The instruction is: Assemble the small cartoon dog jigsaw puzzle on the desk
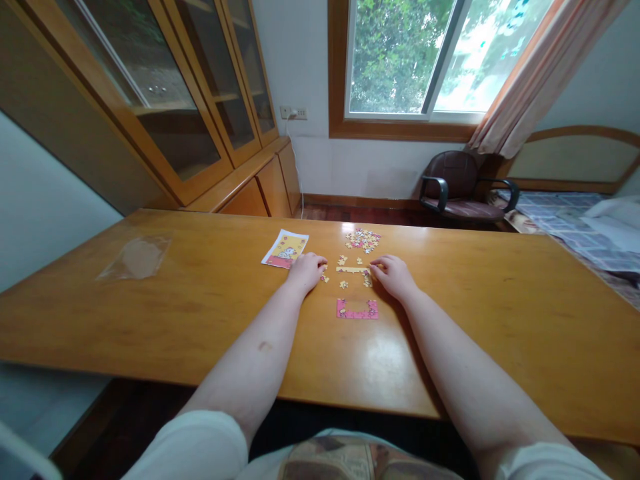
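My left hand (306,271) rests on the table with its fingers pinched at a small yellow puzzle piece (325,279), just right of the picture card (286,248). Across from it, my right hand (394,275) has its thumb and fingers closed at the right end of a joined yellow puzzle strip (353,270); its fingertips partly hide what they grip. Loose yellow pieces (343,285) lie between the hands. Nearer to me is a joined pink puzzle section (357,313), shaped like a U. Beyond the hands is a pile of mixed puzzle pieces (363,240).
A clear plastic bag (137,258) lies on the left of the wooden table (500,320). Behind the table stand a glass-doored cabinet (220,93), a brown armchair (457,183) and a bed (570,217). A window (395,60) is in the far wall.
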Demonstrator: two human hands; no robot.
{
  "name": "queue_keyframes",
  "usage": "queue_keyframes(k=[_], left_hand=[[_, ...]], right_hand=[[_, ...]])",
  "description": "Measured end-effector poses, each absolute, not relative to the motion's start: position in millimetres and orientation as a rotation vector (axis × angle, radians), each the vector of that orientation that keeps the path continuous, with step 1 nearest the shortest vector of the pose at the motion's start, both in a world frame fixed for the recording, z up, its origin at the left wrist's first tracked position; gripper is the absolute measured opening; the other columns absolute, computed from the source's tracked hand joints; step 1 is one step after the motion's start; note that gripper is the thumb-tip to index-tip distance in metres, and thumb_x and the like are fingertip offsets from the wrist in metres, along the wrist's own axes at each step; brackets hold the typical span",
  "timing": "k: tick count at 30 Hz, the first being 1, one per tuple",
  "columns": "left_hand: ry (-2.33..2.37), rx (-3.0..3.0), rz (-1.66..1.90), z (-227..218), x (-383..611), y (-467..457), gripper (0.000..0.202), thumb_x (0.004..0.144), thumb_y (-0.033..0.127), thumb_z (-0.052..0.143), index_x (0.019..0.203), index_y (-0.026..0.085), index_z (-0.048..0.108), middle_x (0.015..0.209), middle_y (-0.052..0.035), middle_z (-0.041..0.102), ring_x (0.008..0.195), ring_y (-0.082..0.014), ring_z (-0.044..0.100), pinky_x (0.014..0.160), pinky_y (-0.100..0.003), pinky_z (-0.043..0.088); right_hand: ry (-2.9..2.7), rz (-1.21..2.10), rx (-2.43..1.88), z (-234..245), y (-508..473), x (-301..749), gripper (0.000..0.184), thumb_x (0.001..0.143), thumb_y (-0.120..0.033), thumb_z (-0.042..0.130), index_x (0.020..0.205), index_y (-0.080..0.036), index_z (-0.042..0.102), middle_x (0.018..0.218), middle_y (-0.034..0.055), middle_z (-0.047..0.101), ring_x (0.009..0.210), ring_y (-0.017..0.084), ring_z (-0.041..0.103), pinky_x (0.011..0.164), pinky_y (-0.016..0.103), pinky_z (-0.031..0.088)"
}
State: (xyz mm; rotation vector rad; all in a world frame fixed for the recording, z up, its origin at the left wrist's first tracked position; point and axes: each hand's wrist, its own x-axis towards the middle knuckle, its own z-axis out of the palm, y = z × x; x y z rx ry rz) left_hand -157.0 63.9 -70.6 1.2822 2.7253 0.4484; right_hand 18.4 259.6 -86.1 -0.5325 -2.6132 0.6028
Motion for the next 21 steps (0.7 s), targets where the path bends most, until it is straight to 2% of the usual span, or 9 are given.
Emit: queue_keyframes(k=[11,17,21], left_hand=[[2.746,1.239,0.456,-69.4,-155.0,66.7,0.021,0.084,0.026,0.056,0.098,0.023,0.071,0.106,-0.0072,0.068,0.103,-0.0256,0.058,0.093,-0.038,0.043],[2.706,1.222,0.648,-70.7,-152.8,67.5,0.014,0.081,0.019,0.058,0.091,0.019,0.068,0.095,-0.0065,0.07,0.092,-0.0218,0.061,0.084,-0.032,0.047],[2.565,1.169,0.867,-69.2,-149.4,67.7,0.024,0.081,0.017,0.056,0.102,0.016,0.068,0.091,-0.0058,0.07,0.084,-0.0181,0.063,0.078,-0.028,0.049]], right_hand=[[-2.607,0.634,-0.533,-85.3,257.4,18.2,0.019,0.086,-0.028,0.056,0.087,-0.018,0.072,0.094,0.0072,0.07,0.091,0.02,0.062,0.085,0.03,0.044],[-2.611,0.631,-0.533,-86.0,259.0,18.0,0.02,0.087,-0.028,0.055,0.087,-0.018,0.072,0.093,0.008,0.07,0.09,0.02,0.062,0.085,0.031,0.045],[-2.649,0.606,-0.449,-78.8,252.9,20.3,0.021,0.087,-0.028,0.054,0.09,-0.017,0.072,0.087,0.0076,0.07,0.085,0.019,0.062,0.082,0.03,0.045]])
